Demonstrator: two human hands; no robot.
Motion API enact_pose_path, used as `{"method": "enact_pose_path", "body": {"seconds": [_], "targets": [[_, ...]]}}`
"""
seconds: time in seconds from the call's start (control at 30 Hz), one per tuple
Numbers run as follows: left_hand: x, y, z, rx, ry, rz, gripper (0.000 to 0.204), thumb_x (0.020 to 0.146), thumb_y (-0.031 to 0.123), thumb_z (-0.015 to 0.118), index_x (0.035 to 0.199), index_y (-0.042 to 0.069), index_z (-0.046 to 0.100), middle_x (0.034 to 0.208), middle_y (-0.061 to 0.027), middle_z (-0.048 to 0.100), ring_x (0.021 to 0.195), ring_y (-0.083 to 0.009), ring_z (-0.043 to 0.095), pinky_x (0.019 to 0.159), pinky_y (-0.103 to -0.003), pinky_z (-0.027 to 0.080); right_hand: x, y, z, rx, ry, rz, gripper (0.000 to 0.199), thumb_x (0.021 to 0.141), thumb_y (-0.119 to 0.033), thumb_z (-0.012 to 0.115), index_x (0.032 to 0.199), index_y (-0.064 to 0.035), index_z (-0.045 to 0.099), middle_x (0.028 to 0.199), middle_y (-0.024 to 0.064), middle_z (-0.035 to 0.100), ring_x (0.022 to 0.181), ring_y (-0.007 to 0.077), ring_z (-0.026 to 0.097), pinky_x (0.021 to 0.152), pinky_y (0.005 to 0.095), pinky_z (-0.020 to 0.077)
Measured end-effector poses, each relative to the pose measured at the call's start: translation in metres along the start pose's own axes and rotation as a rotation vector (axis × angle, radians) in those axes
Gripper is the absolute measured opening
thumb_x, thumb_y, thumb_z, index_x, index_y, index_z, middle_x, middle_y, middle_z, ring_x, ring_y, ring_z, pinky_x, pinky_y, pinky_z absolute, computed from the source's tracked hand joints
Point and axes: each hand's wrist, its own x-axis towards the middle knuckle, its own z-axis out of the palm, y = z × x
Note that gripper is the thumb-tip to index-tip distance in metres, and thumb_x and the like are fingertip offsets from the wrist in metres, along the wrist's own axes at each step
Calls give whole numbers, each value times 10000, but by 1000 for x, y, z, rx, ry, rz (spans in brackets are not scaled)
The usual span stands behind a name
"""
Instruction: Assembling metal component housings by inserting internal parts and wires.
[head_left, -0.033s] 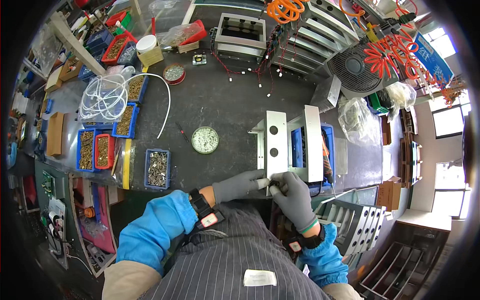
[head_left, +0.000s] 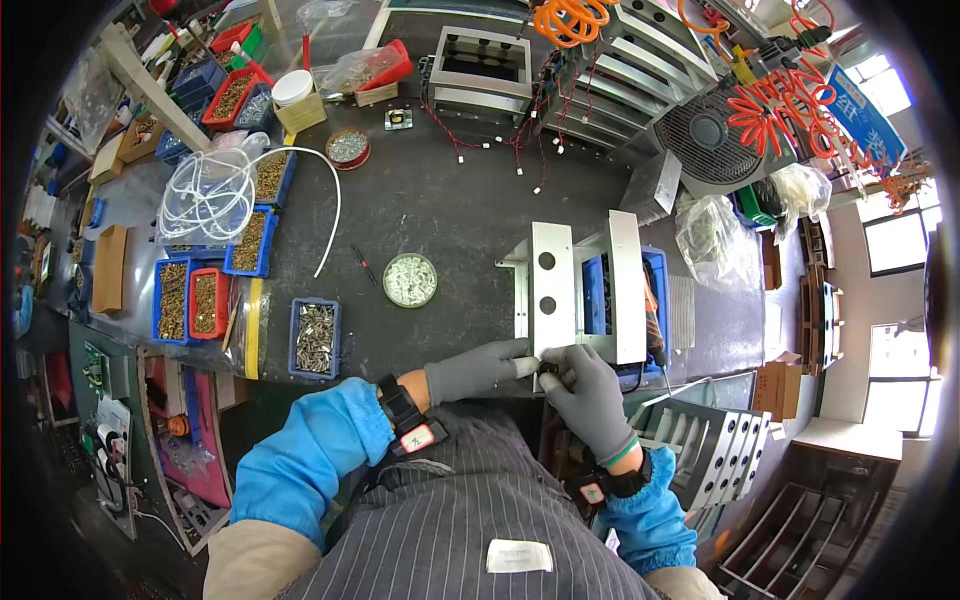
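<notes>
A silver sheet-metal frame stands at the bench's front edge, with dark round holes in its top face. My left hand, in a grey glove, reaches from the left with its fingers together, gripping the frame's near end. From the right, my gloved right hand pinches a small black part at that same end. The part's exact shape is hidden by my fingers. Behind the frame's right-hand plate sits a blue bin, and a power screwdriver lies beside it.
Left of my hands are a blue bin of metal fittings and a round dish of small pieces. More bins of brass-coloured parts stand farther left. A fan, a finished-looking metal case and red wires occupy the back.
</notes>
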Motion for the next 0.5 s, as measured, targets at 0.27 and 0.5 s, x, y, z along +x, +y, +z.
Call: {"method": "enact_pose_path", "body": {"seconds": [0.27,0.5], "targets": [[-1,25,5,-228,7,-180,452,1051,263,593,1401,-14,518,1305,-93,614,1224,-162,579,1056,-333,485,-7,9,19,-3,142,21,249,861,-61,742,1103,-25,700,941,124,670,824,236,701,743,349,546],[5,-2,14,-500,28,-89,491,1051,182,557,1472,-15,400,1434,-143,514,1309,-251,562,1147,-409,457,4,14,-4,2,81,42,182,810,-171,797,923,-74,692,967,134,683,871,333,695,761,419,548]]}}
